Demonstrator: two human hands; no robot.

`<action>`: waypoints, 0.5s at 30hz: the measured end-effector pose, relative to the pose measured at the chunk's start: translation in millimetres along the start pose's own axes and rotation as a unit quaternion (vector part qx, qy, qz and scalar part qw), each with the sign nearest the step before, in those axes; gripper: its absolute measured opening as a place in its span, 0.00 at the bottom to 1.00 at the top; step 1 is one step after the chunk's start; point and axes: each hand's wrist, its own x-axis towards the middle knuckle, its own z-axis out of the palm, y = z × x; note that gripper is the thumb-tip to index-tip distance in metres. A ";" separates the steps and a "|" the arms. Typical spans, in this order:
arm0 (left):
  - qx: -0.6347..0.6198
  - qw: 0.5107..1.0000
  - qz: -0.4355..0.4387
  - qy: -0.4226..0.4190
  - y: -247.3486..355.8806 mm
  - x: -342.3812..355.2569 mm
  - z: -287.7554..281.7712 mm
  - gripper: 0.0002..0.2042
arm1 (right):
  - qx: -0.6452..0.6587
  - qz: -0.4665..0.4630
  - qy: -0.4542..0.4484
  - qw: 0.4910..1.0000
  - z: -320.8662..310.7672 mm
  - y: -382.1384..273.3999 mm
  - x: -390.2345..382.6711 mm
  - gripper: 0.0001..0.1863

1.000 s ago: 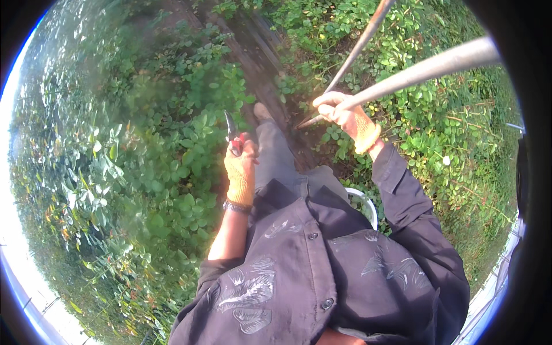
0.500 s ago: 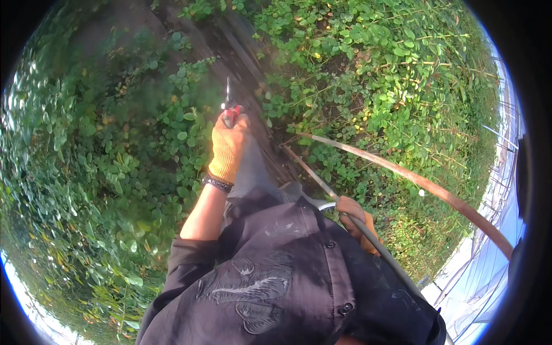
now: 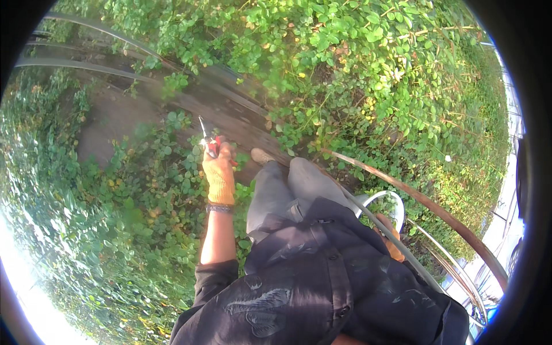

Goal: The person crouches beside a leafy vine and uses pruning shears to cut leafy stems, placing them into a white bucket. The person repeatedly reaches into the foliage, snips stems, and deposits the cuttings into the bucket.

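Observation:
My left hand (image 3: 218, 172), in a yellow-orange knit glove with a dark bracelet at the wrist, is closed around red-handled pruning shears (image 3: 211, 146). Their metal blades point away from me, over the edge of the leafy plants (image 3: 167, 190). Down at the right, my right hand (image 3: 392, 240) also wears an orange glove. It looks curled beside a grey pipe (image 3: 376, 224), near a white hoop (image 3: 397, 198). The pipe and my dark shirt partly hide this hand, so what its fingers hold is not visible.
A narrow dirt path (image 3: 115, 123) runs between dense green beds, with dark boards (image 3: 230, 115) along it. A long rusty curved bar (image 3: 425, 201) arcs across the right side. Pale curved rails (image 3: 86, 66) lie at the far left. My shoe (image 3: 262, 156) stands on the path.
My view has shifted, showing more path, both legs and the white hoop. The shears, still in my left hand, appear lower and further left, with their blades now tilted left.

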 end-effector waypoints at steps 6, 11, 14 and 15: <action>0.011 0.998 -0.034 0.057 7.1 -12.2 -19.0 0.13 | -0.024 0.082 -0.019 0.996 25.7 46.9 50.9 0.14; 0.030 0.988 -0.106 0.111 12.3 -23.7 -35.1 0.13 | -0.048 0.126 -0.051 0.990 68.7 107.1 144.7 0.14; -0.007 0.985 -0.042 0.168 36.9 -13.4 -50.6 0.15 | -0.073 0.085 -0.100 0.989 101.7 129.0 224.5 0.15; 0.007 0.978 -0.045 0.206 52.3 -2.6 -60.3 0.16 | -0.080 0.075 -0.106 0.988 109.3 130.3 252.2 0.15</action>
